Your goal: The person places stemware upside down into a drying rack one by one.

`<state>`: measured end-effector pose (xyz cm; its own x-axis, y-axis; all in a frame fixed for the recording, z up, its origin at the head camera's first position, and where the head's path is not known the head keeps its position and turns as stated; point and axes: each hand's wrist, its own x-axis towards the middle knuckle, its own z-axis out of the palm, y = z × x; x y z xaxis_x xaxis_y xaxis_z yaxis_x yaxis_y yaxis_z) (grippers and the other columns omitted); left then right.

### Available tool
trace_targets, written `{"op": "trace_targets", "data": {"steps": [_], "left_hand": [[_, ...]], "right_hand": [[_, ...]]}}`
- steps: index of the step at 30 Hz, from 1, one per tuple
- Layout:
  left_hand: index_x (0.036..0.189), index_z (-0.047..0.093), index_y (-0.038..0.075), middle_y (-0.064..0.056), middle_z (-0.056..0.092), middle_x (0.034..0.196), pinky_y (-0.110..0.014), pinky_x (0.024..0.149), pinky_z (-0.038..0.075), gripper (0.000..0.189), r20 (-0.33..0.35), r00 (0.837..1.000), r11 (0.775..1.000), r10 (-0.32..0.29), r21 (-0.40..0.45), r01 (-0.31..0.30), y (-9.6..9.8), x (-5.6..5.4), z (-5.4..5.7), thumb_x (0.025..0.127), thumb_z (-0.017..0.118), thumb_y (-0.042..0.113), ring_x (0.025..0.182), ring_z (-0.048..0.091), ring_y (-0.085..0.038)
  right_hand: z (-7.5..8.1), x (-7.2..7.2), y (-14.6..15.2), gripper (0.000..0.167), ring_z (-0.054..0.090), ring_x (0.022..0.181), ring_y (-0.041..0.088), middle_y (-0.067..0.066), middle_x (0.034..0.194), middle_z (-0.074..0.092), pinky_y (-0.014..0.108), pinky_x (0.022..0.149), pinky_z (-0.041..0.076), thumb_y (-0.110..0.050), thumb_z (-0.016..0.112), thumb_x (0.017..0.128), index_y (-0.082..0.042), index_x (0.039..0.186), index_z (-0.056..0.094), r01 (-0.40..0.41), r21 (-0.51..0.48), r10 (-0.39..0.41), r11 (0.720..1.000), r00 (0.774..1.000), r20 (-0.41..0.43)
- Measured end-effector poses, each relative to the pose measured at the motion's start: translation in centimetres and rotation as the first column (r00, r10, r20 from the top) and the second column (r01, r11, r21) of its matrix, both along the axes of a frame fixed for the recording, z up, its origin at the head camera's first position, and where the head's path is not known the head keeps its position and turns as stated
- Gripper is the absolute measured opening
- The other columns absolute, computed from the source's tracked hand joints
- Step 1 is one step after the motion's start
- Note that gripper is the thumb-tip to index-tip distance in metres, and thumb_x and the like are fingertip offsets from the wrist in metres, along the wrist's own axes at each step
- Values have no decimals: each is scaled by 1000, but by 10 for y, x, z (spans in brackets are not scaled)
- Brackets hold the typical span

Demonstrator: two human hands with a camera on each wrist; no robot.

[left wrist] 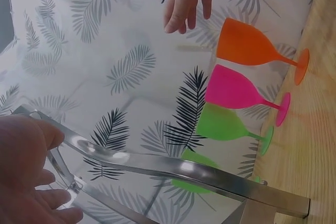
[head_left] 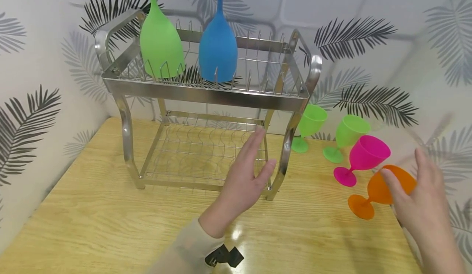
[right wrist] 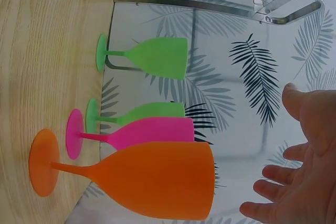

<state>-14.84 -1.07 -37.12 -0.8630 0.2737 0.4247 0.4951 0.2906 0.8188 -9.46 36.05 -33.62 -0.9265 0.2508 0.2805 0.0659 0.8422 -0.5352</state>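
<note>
Orange, smooth, plastic-looking stemmed goblet stands upright just beyond the fingertips of the right hand, fingers loosely spread, holding nothing; the left hand is well apart, fingers extended, empty too. I'd guess it's light, slightly flexy, maybe slippery, not very fragile, so cup the bowl gently.

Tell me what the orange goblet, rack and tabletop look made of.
Orange goblet: probably plastic or silicone, matte; opaque, even colour.
Rack: metal, likely steel, polished; bright reflections.
Tabletop: wood or wood-look laminate, satin; yellowish grain with glare.
</note>
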Motion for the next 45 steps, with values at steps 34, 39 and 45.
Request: {"op": "trace_targets", "data": {"steps": [34,39,45], "left_hand": [[178,21,22,3,18,183,-62,131,25,73,77,997,999,-14,42,11,34,-16,-9,115,52,42,167,19,-25],[178,21,18,1,18,183,-57,133,23,73,71,997,998,-35,45,32,37,-16,-9,115,52,40,168,18,-24],[178,21,16,-2,20,183,-57,133,26,73,76,996,998,-45,37,42,40,-17,-10,116,52,40,167,20,-25]], "right_hand": [[-31,-8,34,95,7,155,70,40,175,-9,88,119,11,-40,58,114,-1,175,-4,61,-112,-51,992,994,97],[-35,-11,35,95,21,146,68,44,171,2,86,120,19,-37,60,113,0,175,-2,68,-151,-56,986,995,85],[-39,-11,39,100,29,138,66,43,172,1,81,120,27,-41,62,112,-5,176,-6,82,-195,-59,977,991,121]]}}
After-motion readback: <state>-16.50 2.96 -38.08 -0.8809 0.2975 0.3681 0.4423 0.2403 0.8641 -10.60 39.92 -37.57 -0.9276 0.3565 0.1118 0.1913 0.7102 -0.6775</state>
